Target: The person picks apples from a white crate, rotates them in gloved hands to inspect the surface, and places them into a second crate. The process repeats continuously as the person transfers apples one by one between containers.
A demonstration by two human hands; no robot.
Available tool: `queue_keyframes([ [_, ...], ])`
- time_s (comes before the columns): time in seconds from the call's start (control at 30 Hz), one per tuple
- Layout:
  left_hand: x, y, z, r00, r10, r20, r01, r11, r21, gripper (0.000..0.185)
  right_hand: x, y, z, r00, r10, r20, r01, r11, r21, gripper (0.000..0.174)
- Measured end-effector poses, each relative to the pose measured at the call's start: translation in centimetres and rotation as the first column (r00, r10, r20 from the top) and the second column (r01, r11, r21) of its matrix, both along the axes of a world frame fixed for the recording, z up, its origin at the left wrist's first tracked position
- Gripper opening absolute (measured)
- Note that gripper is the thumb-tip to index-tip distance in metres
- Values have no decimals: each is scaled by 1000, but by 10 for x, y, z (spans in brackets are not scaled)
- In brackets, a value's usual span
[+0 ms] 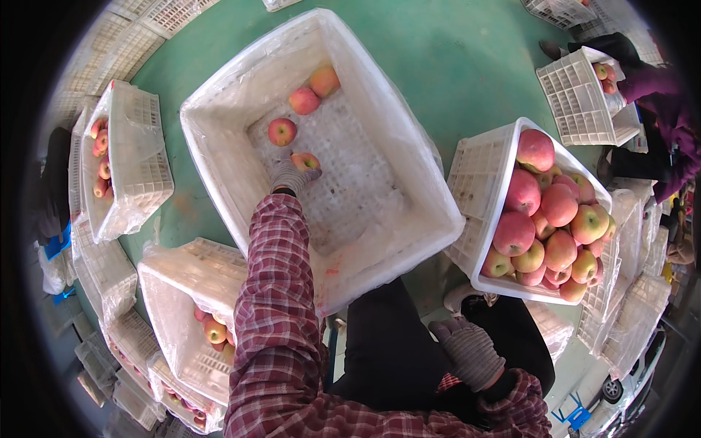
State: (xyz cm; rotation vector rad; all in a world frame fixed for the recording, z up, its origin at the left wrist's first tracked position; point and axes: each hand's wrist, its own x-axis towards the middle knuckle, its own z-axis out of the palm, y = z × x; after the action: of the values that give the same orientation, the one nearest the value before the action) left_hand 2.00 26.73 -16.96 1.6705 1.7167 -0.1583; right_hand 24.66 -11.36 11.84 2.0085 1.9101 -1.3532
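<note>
My left hand [291, 173], in a grey striped glove, reaches into a large white plastic crate [438, 235] with a clear film liner. Its fingers and thumb are around a red and yellow apple [305, 161] low in the crate. Beyond it lie a red apple [282, 132], another red apple [304, 101] and an orange-red apple [325, 81] in the far corner. My right hand [469, 353], gloved too, rests near my knee with its fingers curled; its palm is hidden. It is nearest to a tilted white crate [489, 268] heaped with apples [558, 204] on my right.
Lined crates with apples stand on the left [134, 159] and lower left [181, 328]. A co-worker in a purple sleeve [651, 85] is beside another apple crate [575, 98] at the upper right. A blue stool [578, 413] stands at the lower right. The floor [438, 60] is green.
</note>
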Motion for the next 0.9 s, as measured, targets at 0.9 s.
queue_keyframes([
  [0.9,136,-270,315,302,-307,903,140,951,276,44,29,-15,70,-439,-206,-875,752,448,-483,68],
])
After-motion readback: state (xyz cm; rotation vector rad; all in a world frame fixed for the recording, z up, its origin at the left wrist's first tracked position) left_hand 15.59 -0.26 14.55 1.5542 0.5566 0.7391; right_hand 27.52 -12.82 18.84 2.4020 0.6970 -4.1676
